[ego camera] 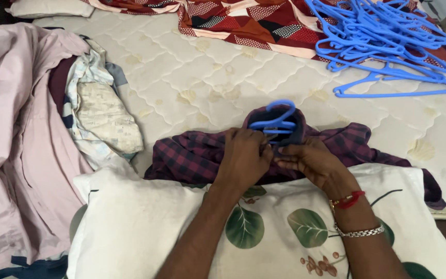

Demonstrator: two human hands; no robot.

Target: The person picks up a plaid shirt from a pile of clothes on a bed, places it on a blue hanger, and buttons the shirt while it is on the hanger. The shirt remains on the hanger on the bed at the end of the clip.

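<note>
Both hands worked at the collar of a dark red checked shirt (pixel 192 157) that lay on the mattress (pixel 197 77) just beyond a white pillow with green leaves (pixel 264 227), near the mattress's front edge. The left hand (pixel 243 157) had its fingers curled down and pinched on the cloth at the collar's front. The right hand (pixel 313 163) had its fingers nearly closed on the other side of the opening, thumb pressed on the fabric. A blue hanger (pixel 280 121) sat inside the collar, with only its hook and upper bars showing.

My judgement: the hanger could have slipped off one shoulder inside the shirt, since the body was bunched and crumpled. A tug at the collar might have dragged the whole shirt over the pillow, or the hook could have caught the collar band.

No package, label or sign could be made out. A heap of blue hangers (pixel 388 36) lay at the far right corner on a red patterned sheet (pixel 243 23). A pink garment (pixel 11 129) and a pale printed cloth (pixel 101 116) lay along the left edge.
</note>
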